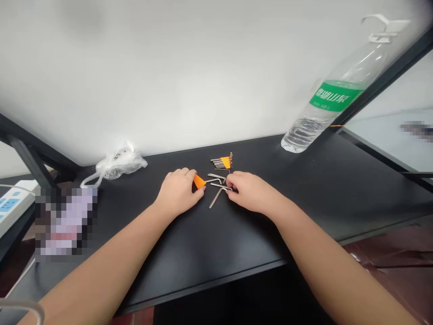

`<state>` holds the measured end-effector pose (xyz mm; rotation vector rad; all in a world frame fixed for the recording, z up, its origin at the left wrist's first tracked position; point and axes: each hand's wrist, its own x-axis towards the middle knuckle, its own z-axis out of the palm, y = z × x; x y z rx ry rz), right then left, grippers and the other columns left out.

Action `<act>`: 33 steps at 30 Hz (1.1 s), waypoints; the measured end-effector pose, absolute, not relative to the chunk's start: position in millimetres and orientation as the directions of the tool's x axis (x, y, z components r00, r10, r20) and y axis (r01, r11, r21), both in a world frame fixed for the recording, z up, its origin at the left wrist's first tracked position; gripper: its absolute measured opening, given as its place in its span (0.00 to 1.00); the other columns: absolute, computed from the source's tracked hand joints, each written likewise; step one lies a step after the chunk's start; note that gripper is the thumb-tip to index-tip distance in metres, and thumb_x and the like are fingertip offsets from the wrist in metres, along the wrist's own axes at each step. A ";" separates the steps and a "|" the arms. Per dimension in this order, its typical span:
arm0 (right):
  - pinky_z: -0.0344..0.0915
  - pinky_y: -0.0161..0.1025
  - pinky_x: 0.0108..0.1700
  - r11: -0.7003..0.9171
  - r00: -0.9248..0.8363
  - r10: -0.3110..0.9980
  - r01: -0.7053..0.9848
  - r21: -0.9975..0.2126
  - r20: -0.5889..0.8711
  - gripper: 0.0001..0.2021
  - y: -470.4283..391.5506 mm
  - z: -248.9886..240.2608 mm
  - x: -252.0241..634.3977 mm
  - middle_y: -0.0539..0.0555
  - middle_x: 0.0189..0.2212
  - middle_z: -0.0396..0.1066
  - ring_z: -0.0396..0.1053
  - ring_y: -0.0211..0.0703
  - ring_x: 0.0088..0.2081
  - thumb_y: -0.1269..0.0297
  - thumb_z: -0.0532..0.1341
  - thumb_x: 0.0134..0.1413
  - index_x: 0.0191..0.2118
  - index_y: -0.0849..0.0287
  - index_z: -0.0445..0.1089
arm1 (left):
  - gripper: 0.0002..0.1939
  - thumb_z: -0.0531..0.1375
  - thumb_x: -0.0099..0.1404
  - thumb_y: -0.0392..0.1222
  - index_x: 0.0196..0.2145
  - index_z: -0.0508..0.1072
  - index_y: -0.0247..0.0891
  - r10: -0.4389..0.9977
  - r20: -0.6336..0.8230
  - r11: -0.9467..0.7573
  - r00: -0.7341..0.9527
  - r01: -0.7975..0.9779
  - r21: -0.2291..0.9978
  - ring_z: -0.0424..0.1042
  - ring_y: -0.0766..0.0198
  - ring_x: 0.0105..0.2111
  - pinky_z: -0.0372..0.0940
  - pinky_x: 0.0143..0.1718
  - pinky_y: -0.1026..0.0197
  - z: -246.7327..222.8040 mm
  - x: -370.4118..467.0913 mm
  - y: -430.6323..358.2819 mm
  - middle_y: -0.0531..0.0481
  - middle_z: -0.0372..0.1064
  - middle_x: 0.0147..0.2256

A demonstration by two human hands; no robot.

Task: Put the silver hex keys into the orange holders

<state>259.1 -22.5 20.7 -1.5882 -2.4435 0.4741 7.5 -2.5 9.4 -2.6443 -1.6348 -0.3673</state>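
My left hand (177, 189) is closed on an orange hex key holder (199, 181), with its fingers hiding part of it. A thin hex key (213, 181) lies at the holder's right edge; whether it sits in the holder I cannot tell. My right hand (248, 192) pinches the bent end of a silver hex key (219, 185) between thumb and fingers. Under and beside it, loose hex keys lie on the black table, among them a thicker one (215, 198) pointing toward me. Behind them rests a second orange holder (225, 162) filled with several hex keys.
A large water bottle (336, 95) with a green label stands at the right rear. Left are a knotted clear plastic bag (120, 162), a blurred-out item (67, 223) and a white power strip (16, 203). The black table (203, 253) meets a white wall behind.
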 end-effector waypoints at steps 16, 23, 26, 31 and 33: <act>0.67 0.42 0.43 0.646 -0.676 0.731 0.640 -0.417 0.096 0.13 -40.3 25.1 253.5 0.56 0.46 0.68 0.68 0.45 0.41 0.74 0.59 0.64 0.45 0.52 0.79 | 0.19 0.60 0.69 0.55 0.49 0.74 0.39 0.882 0.211 -0.454 0.421 0.880 0.144 0.72 0.49 0.42 0.64 0.45 0.49 5.3 6.5 -1.3 0.42 0.74 0.41; 0.69 0.44 0.45 0.646 -0.685 0.725 0.637 -0.421 0.077 0.12 -40.7 24.5 254.8 0.56 0.47 0.68 0.69 0.46 0.42 0.72 0.60 0.63 0.46 0.51 0.78 | 0.16 0.59 0.70 0.55 0.45 0.74 0.41 0.913 0.226 -0.392 0.339 0.881 0.264 0.73 0.53 0.39 0.64 0.40 0.53 6.9 4.3 1.8 0.45 0.73 0.38; 0.70 0.45 0.47 0.664 -0.709 0.703 0.621 -0.416 0.064 0.12 -41.5 25.3 254.6 0.56 0.48 0.68 0.69 0.48 0.45 0.71 0.61 0.64 0.48 0.51 0.77 | 0.17 0.59 0.70 0.56 0.46 0.74 0.42 0.922 0.226 -0.372 0.313 0.876 0.306 0.72 0.54 0.38 0.64 0.38 0.55 7.0 3.3 2.9 0.47 0.73 0.37; 0.69 0.46 0.47 0.649 -0.707 0.707 0.631 -0.424 0.030 0.05 -43.1 27.9 252.8 0.56 0.48 0.68 0.67 0.49 0.46 0.70 0.62 0.65 0.43 0.54 0.75 | 0.17 0.60 0.69 0.55 0.47 0.74 0.41 0.921 0.226 -0.378 0.318 0.869 0.320 0.72 0.54 0.38 0.64 0.39 0.55 5.6 3.1 3.8 0.46 0.73 0.38; 0.68 0.45 0.46 0.642 -0.702 0.711 0.632 -0.433 0.029 0.06 -43.0 28.0 252.7 0.56 0.46 0.69 0.67 0.48 0.45 0.71 0.60 0.66 0.38 0.55 0.73 | 0.17 0.60 0.69 0.55 0.47 0.74 0.41 0.920 0.227 -0.379 0.318 0.870 0.317 0.72 0.54 0.38 0.64 0.39 0.55 5.3 3.1 3.9 0.46 0.73 0.38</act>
